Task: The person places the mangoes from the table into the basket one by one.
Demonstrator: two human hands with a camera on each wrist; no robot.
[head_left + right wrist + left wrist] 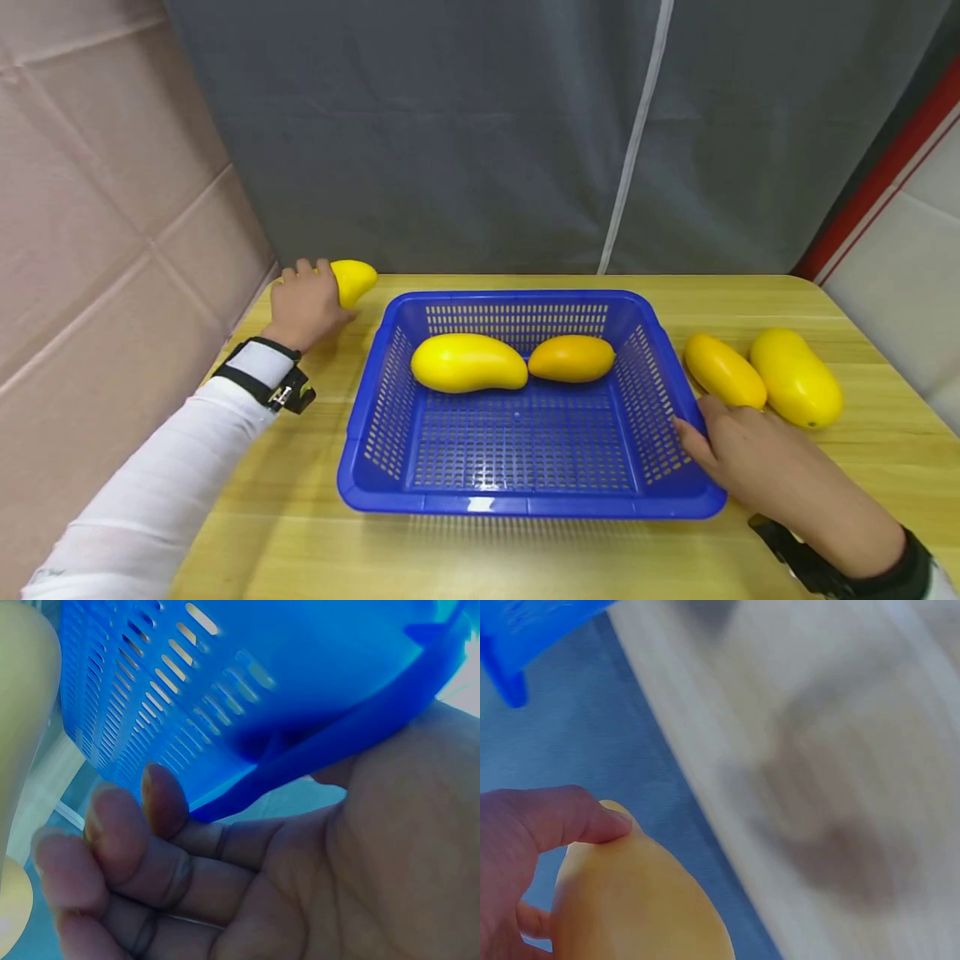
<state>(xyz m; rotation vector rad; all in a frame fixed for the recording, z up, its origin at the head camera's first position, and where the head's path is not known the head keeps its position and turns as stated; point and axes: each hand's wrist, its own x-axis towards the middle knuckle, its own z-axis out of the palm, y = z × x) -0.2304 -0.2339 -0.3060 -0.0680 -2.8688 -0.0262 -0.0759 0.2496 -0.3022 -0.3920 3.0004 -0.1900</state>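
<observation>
My left hand (307,304) grips a yellow mango (354,282) at the table's far left corner. In the left wrist view the thumb lies across this mango (637,900), above the wooden top. The blue plastic basket (525,506) stands mid-table with a larger yellow mango (468,363) and a smaller orange-yellow mango (572,359) inside. My right hand (757,454) holds the basket's right rim, thumb over the edge and fingers outside. In the right wrist view those fingers (127,832) are bent beneath the rim; the thumb is mostly hidden.
To the right of the basket, an orange-yellow mango (724,371) and a bigger yellow mango (797,377) lie side by side on the wooden table (300,500). A grey curtain (450,150) hangs behind, and a padded pinkish wall (112,208) borders the left.
</observation>
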